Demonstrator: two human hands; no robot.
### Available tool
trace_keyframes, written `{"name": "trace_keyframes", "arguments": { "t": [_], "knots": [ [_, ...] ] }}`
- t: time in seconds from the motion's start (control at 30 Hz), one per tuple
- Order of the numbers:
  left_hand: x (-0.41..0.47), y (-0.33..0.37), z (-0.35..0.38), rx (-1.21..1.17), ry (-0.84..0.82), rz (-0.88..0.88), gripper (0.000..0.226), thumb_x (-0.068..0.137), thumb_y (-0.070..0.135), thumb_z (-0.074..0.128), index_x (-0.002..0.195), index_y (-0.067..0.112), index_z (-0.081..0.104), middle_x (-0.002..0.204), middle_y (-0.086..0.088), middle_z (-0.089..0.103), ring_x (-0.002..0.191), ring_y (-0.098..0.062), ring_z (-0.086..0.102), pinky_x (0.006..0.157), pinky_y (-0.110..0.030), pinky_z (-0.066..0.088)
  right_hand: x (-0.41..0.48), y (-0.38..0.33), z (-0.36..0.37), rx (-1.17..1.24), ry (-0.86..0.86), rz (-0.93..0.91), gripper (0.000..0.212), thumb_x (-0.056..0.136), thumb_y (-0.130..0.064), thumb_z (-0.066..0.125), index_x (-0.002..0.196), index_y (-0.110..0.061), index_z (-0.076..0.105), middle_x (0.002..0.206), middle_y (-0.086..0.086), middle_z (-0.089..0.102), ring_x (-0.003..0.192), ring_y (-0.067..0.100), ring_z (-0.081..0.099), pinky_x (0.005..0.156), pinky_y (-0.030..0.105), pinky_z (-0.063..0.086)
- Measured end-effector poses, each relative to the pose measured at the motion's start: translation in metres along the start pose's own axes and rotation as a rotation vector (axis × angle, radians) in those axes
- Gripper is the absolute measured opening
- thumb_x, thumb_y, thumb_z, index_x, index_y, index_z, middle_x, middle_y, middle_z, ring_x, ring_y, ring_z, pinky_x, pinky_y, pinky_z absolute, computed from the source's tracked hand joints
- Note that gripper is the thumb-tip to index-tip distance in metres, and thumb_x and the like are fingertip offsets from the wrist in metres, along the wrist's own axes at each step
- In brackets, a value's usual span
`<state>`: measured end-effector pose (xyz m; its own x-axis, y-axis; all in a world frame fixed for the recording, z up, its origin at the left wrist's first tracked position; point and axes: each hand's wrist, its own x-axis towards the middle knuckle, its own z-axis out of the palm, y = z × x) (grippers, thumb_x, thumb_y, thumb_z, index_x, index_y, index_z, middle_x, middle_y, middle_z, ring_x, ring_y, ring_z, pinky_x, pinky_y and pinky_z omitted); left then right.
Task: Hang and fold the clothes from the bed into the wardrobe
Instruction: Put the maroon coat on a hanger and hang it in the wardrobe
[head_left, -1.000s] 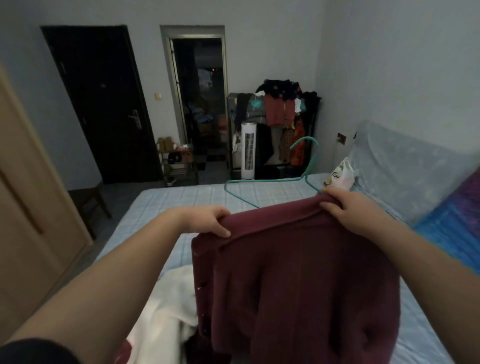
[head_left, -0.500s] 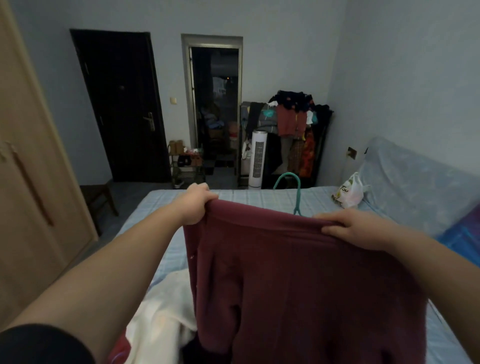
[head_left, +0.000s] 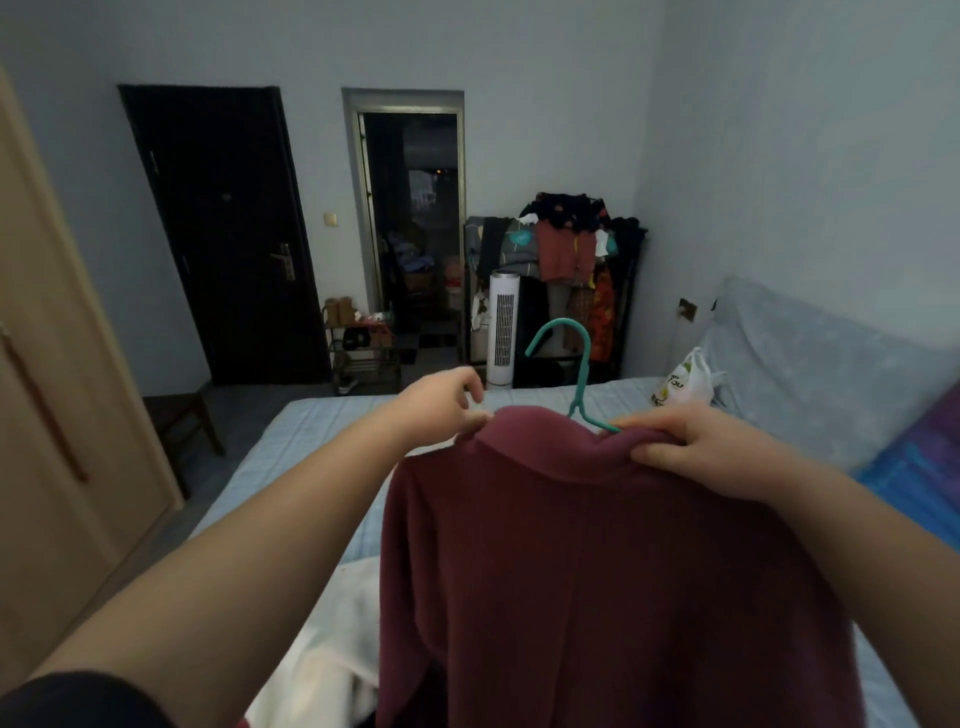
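My left hand (head_left: 445, 404) pinches the left end of the sweater (head_left: 597, 571) collar. My right hand (head_left: 693, 448) grips the collar's right side, fingers curled over the fabric. The green hanger (head_left: 575, 347) is inside the neck with its hook sticking up (lower part hidden). The sweater hangs in the air over the bed (head_left: 311, 431). A white garment (head_left: 332, 665) lies below it. The wardrobe (head_left: 62, 415) is at my left.
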<state>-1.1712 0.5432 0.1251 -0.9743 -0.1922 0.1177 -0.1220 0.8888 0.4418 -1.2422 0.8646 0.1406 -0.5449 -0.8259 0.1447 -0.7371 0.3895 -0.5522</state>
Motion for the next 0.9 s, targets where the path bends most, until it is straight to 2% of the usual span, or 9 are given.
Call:
{"name": "trace_keyframes", "arguments": {
  "t": [0.1,0.17,0.23,0.4,0.47,0.6,0.73,0.8,0.9],
  "knots": [
    [-0.006,0.003,-0.007,-0.295,-0.288,0.000,0.033,0.099,0.054,0.047,0.112,0.029,0.064,0.109,0.004,0.071,0.096,-0.013,0.069,0.088,-0.038,0.058,0.002,0.010,0.006,-0.078,0.082,0.040,0.034,0.094,-0.022,0.065,0.123,-0.038,0.067,0.112,-0.029,0.067,0.105,-0.017,0.055,0.090,0.003,0.036],
    [-0.011,0.005,-0.005,-0.226,-0.350,0.083,0.048,0.093,0.071,0.041,0.122,0.037,0.059,0.117,0.014,0.065,0.105,-0.006,0.062,0.094,-0.030,0.049,0.005,0.014,0.011,-0.075,0.110,0.062,0.032,0.093,-0.022,0.065,0.122,-0.035,0.068,0.113,-0.026,0.067,0.105,-0.013,0.057,0.096,0.014,0.040],
    [-0.014,0.009,0.006,-0.092,-0.350,0.147,0.053,0.083,0.076,0.052,0.124,0.042,0.052,0.117,0.018,0.061,0.105,-0.001,0.058,0.089,-0.024,0.045,0.009,0.016,0.018,-0.065,0.161,0.058,0.029,0.092,-0.024,0.067,0.118,-0.036,0.070,0.109,-0.026,0.068,0.103,-0.010,0.060,0.097,0.021,0.044],
    [-0.013,0.000,0.036,-0.239,-0.012,0.286,0.026,0.092,0.032,0.068,0.118,0.028,0.064,0.108,0.013,0.069,0.099,-0.001,0.063,0.084,-0.023,0.049,0.026,0.025,0.031,-0.214,0.287,0.019,0.036,0.086,-0.037,0.072,0.119,-0.047,0.062,0.104,-0.033,0.061,0.103,-0.004,0.059,0.093,0.026,0.046],
    [-0.015,-0.010,0.030,-0.260,0.081,0.312,0.022,0.092,0.028,0.066,0.114,0.028,0.066,0.107,0.013,0.070,0.100,-0.003,0.064,0.088,-0.030,0.051,0.028,0.030,0.029,-0.182,0.319,0.019,0.055,0.083,-0.043,0.072,0.131,-0.050,0.049,0.118,-0.028,0.055,0.112,-0.003,0.053,0.101,0.027,0.043],
    [-0.019,-0.026,0.013,-0.243,0.179,0.314,0.010,0.085,0.031,0.062,0.092,0.039,0.062,0.088,0.020,0.066,0.084,0.002,0.062,0.074,-0.031,0.050,0.025,0.040,0.019,-0.011,0.387,0.120,0.076,0.081,-0.064,0.060,0.147,-0.043,0.029,0.144,-0.015,0.042,0.131,0.003,0.041,0.110,0.032,0.035],
    [-0.026,-0.025,0.000,-0.211,0.219,0.314,0.012,0.084,0.034,0.061,0.096,0.037,0.063,0.089,0.018,0.067,0.084,0.000,0.064,0.073,-0.031,0.052,0.033,0.030,0.023,-0.198,0.238,0.148,0.066,0.080,-0.076,0.045,0.136,-0.041,0.045,0.133,-0.014,0.056,0.120,0.009,0.053,0.103,0.036,0.044],
    [-0.029,-0.021,-0.003,-0.175,0.243,0.303,0.014,0.086,0.030,0.062,0.096,0.040,0.062,0.089,0.020,0.067,0.084,0.002,0.063,0.073,-0.031,0.053,0.041,0.023,0.028,-0.288,0.182,0.162,0.046,0.086,-0.068,0.048,0.120,-0.039,0.055,0.111,-0.013,0.065,0.104,0.014,0.061,0.091,0.037,0.049],
    [-0.035,-0.012,-0.004,-0.099,0.272,0.269,0.013,0.089,0.030,0.060,0.099,0.039,0.060,0.088,0.019,0.066,0.084,0.002,0.062,0.077,-0.038,0.055,0.052,0.012,0.041,-0.371,0.216,0.089,0.027,0.093,-0.056,0.050,0.109,-0.034,0.056,0.104,-0.008,0.067,0.097,0.019,0.063,0.081,0.036,0.048]
  ]
}}
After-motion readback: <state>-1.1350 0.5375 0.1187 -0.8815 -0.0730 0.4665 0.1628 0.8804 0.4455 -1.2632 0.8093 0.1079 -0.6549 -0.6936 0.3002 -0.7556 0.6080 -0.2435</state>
